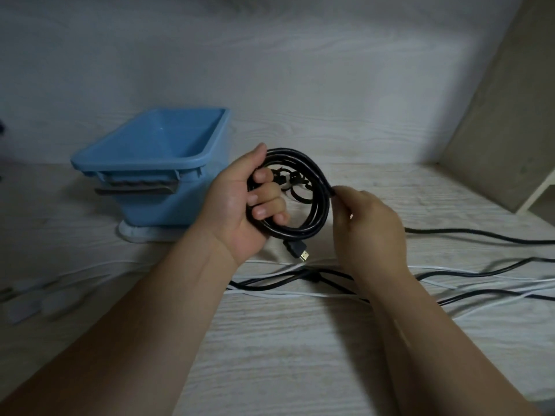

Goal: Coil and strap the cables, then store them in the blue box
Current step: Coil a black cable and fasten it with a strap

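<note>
My left hand (237,205) holds the coiled black round cable (322,205) above the pale wood-grain table (285,340). Its fingers (267,195) are curled through the loop, around the coil's left side. My right hand (369,232) pinches the coil's right edge at the fingertips. The gold-tipped plug (297,250) hangs below the coil. The open blue plastic box (135,163) stands just left of my left hand. Loose black and white cables (330,285) lie under my wrists.
</note>
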